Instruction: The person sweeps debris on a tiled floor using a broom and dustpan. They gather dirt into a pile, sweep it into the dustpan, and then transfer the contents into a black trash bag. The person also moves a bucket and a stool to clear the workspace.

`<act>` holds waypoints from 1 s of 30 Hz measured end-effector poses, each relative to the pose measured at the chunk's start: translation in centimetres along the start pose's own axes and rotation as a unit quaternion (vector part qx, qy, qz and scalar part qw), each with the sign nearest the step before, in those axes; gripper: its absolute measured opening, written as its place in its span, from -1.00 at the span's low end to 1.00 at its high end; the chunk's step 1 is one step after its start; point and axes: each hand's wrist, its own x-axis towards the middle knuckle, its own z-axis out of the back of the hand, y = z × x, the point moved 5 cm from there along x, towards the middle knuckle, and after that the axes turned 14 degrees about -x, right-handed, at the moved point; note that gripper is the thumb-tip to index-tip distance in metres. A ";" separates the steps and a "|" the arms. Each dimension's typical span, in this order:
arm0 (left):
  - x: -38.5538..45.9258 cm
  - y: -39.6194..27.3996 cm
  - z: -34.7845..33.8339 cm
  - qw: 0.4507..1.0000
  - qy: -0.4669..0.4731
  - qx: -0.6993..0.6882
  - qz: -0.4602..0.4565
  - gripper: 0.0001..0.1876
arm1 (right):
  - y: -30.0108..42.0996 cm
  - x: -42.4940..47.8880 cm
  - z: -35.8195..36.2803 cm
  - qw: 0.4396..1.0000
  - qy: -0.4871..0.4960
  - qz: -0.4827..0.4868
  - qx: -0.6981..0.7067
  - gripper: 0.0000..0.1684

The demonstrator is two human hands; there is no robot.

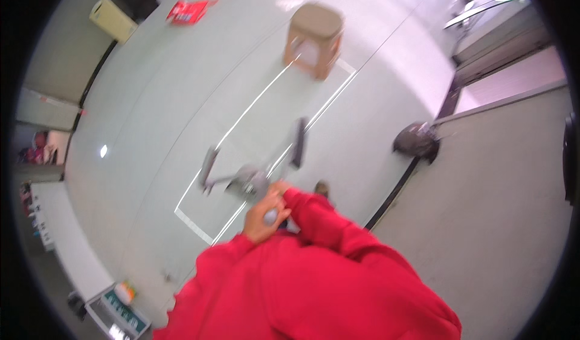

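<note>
My left hand (pixel 259 220) curls around the rounded grey top of a handle (pixel 270 216). Just beyond it, my right hand (pixel 279 187) closes on what looks like the same handle, seen nearly end-on and mostly hidden by my hands. Directly past my fingers is a blurred grey device (pixel 248 182) low over the floor, with a thin arm on either side. A dark grey bar (pixel 209 165) tips its left arm, and a longer dark bar (pixel 299 143) lies on the right. Whether the handle joins the device cannot be made out.
White lines (pixel 253 102) mark a long rectangle on the pale floor (pixel 149 90). A brown stool (pixel 316 20) stands at its far end. A red bag (pixel 190 12) lies farther left. Near the right wall (pixel 498 167) sits a dark bag (pixel 414 141). A white counter (pixel 72 235) runs along the left.
</note>
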 end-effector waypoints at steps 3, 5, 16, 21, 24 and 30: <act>2.6 -0.6 -3.3 0.999 -0.022 0.030 -0.022 -0.78 | -2.8 1.9 1.3 0.993 -0.039 0.087 -0.063 -0.77; 4.7 -3.3 -5.6 0.999 -0.022 -0.014 -0.027 -0.78 | -6.0 3.4 2.1 0.989 -0.081 0.116 -0.051 -0.78; 9.3 -7.6 -11.2 0.994 -0.011 -0.084 -0.063 -0.82 | -9.4 -10.6 15.7 0.999 -0.032 0.010 0.038 -0.75; 12.5 -4.9 -12.3 0.982 0.011 -0.178 -0.065 -0.84 | -13.9 -10.0 17.8 0.997 -0.042 -0.056 0.014 -0.80; 14.8 -2.3 -12.9 0.975 0.036 -0.209 -0.061 -0.85 | -17.9 -7.5 17.9 0.995 -0.059 -0.048 0.060 -0.81; 14.2 2.0 -7.5 0.977 -0.021 -0.209 -0.038 -0.84 | -12.9 -0.9 17.0 0.995 0.005 -0.072 -0.073 -0.78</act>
